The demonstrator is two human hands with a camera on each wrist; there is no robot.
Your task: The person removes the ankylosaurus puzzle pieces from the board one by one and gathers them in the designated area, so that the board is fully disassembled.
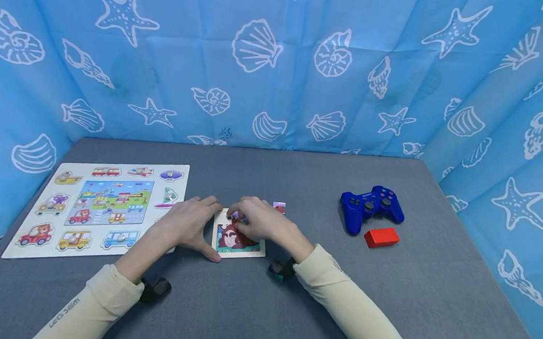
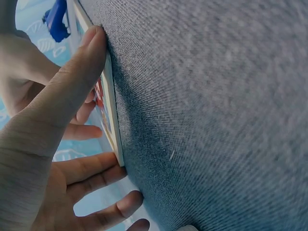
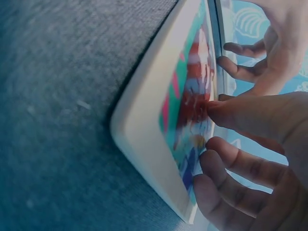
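Left fingers (image 2: 91,168) spread against puzzle (image 1: 234,240), right fingers (image 3: 245,164), grip unclear; controller (image 1: 375,199) reads SONY

Square puzzle (image 1: 238,244), pale frame, flat, seemingly incomplete; pink piece (image 1: 279,207) apart near corner.

Passable on near table (image 1: 226,306) between sleeves (image 1: 109,297); farther right, between loose piece (image 1: 279,207) and blue controller (image 1: 373,202). Blocked over framed puzzle (image 1: 243,254) by left hand (image 1: 188,224) and right hand (image 1: 262,221); left, by white board (image 1: 96,244).
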